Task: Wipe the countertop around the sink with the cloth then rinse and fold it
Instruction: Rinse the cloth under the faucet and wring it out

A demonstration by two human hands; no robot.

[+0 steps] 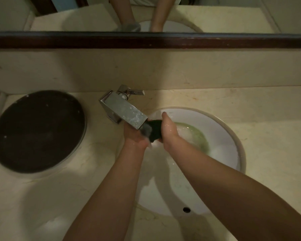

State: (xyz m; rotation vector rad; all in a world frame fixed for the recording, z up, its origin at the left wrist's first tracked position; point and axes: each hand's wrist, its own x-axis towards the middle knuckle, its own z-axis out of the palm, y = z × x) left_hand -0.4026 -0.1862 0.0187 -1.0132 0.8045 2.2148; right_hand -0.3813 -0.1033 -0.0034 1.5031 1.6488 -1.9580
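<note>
A dark, wet cloth (155, 130) is bunched between both my hands just below the spout of the chrome faucet (123, 112). My left hand (135, 136) grips its left side, partly hidden under the spout. My right hand (169, 131) is closed on its right side, thumb pointing up. Both hands hang over the white round sink (221, 136), where greenish water pools. The beige marble countertop (268, 122) surrounds the basin.
A large dark round tray (38, 131) lies on the counter to the left of the faucet. A mirror with a dark wooden frame (146, 40) runs along the back wall. The sink's overflow hole (186, 209) sits near the front.
</note>
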